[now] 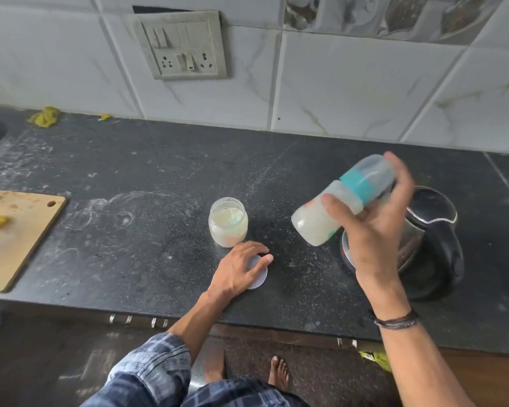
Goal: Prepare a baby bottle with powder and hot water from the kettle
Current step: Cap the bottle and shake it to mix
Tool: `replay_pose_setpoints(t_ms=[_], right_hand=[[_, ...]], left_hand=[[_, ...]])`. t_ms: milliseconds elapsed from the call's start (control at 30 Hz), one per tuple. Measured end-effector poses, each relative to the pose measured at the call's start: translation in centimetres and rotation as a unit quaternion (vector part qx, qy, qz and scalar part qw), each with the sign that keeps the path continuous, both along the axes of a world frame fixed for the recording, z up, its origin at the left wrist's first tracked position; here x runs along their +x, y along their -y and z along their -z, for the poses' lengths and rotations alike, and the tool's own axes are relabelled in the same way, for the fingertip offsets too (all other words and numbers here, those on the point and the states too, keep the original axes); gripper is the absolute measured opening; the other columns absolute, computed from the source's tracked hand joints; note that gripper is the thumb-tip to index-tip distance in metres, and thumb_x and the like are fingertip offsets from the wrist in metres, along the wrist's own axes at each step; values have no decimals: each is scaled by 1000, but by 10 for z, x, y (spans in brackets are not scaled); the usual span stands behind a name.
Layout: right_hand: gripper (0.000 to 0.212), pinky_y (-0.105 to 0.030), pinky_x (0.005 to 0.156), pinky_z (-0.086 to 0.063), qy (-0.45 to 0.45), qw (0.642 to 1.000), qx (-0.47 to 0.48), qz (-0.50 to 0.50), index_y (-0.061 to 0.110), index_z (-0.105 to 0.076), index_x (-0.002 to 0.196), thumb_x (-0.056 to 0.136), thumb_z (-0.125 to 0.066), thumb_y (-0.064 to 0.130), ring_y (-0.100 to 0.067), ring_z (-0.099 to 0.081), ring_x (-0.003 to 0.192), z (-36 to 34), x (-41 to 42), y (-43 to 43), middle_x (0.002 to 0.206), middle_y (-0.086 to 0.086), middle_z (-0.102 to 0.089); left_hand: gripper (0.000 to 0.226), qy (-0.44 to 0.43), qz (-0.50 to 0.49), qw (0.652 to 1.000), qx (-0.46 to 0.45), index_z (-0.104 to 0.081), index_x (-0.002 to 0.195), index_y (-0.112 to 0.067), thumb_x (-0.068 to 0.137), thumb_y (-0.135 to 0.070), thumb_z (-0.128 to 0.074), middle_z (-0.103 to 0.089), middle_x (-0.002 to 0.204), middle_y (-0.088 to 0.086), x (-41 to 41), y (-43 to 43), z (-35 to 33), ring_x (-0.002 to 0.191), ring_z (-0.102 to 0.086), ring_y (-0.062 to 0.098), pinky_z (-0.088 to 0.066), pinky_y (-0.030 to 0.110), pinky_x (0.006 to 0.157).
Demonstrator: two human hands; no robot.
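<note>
- We see the baby bottle point(335, 201) in the right hand point(373, 230), off the tabletop point(130, 245) and in the air in front of the kettle point(429, 245).
- Right hand: fingers and thumb wrapped round the bottle's mid-body, just below the teal collar point(362, 183).
- Bottle long axis is tilted: base low and toward the left, capped end high and toward the wall. Cap is on and the contents look milky white, so we judge powder and water are both in and this is the mixing step.
- The bottle is blurred; that fits a shake, though we can't confirm it.
- Left hand point(241, 265) rests on the jar lid point(260, 277), which lies flat on the tabletop. Its fingers are laid over the lid, lightly bent, with the thumb at the far edge. We see no clear pinch on the rim.
- The powder jar point(228, 223) stands open and upright just beyond the left hand, almost touching the fingertips, with powder inside.
- Key relation: the jar mouth sits directly past the lid, away from us and slightly left. The left hand is much the nearer one; the right is busy and well apart.
- We judge the likely next move is to lift the lid, go a short way forward and seat it on the jar. The lid lies flat, so it needs an edge grip first.
- Risk: nudging the open jar while lifting the lid.
- A cutting board point(15, 236) lies at far left, clear of all this.
</note>
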State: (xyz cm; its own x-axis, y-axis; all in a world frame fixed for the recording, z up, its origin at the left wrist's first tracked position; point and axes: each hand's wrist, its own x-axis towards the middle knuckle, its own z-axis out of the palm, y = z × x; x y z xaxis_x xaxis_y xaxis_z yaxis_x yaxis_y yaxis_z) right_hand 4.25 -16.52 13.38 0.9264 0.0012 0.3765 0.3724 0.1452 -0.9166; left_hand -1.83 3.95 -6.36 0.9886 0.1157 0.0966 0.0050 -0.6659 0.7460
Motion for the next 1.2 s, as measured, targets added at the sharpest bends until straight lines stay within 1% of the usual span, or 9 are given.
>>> replay_pose_setpoints(t_ms=[167,300,433,567,700,833,1000,1133,1200], right_hand=[[98,-54,98,-58,-1,988,128,81,23,-21,154,84,-89,19,-15,-67,112,-5,0,-6,144,-1,-53],[89,-26,87,-57,4,999,43,0,18,-23,150,85,-81,-4,-5,-66,102,-6,-6,-9,130,15,-60],[99,-44,92,-60,22,985,144,90,18,-14,156,88,-86,19,-10,-68,113,-11,1,-2,134,11,-63],[90,-24,88,-56,18,1000,15,-14,17,-22,151,85,-80,-5,-1,-67,103,-4,-5,-2,126,25,-63],[98,-37,92,-59,39,985,133,104,18,-17,155,86,-88,19,-10,-67,115,-7,-1,4,141,11,-58],[90,-22,86,-56,17,1000,9,10,13,-23,151,85,-82,-1,-1,-66,101,-2,-5,-2,127,18,-60],[99,-54,96,-58,27,982,145,118,18,-14,157,89,-85,19,-22,-66,121,-12,-1,6,150,-5,-47],[87,-27,88,-58,14,1000,10,21,15,-23,152,88,-80,-1,-5,-66,104,-6,-4,2,131,16,-60],[88,-36,93,-59,17,998,48,46,19,-22,152,89,-81,3,-10,-66,112,-10,-6,6,145,7,-54]], left_hand=[[53,-8,-4,1000,5,-71,116,-29,97,-70,-42,-64,124,-20,1,2,-1,119,-52,-3,-43,23,101],[54,-7,0,1000,2,-71,117,-30,96,-71,-42,-64,125,-21,0,0,0,120,-51,-4,-42,23,102],[52,-9,-4,1000,-1,-71,116,-28,96,-68,-44,-64,125,-20,0,3,-2,120,-52,-3,-43,25,102],[54,-8,-3,1000,-6,-71,116,-28,95,-69,-44,-64,123,-20,-1,1,-2,118,-52,-2,-44,26,100],[55,-14,0,1000,-3,-71,115,-27,95,-69,-42,-65,123,-19,1,4,-5,118,-54,0,-47,30,100],[54,-11,0,1000,-4,-71,116,-27,96,-69,-43,-64,124,-20,-1,1,-2,118,-53,-1,-46,28,100],[54,-10,0,1000,2,-71,115,-27,96,-69,-43,-65,123,-19,0,3,-4,117,-53,-1,-46,26,99],[54,-5,2,1000,3,-71,116,-28,96,-70,-43,-64,124,-20,0,0,0,119,-51,-4,-41,20,98],[54,-7,6,1000,2,-71,116,-28,96,-70,-43,-64,124,-20,1,1,-1,118,-52,-4,-42,21,98]])
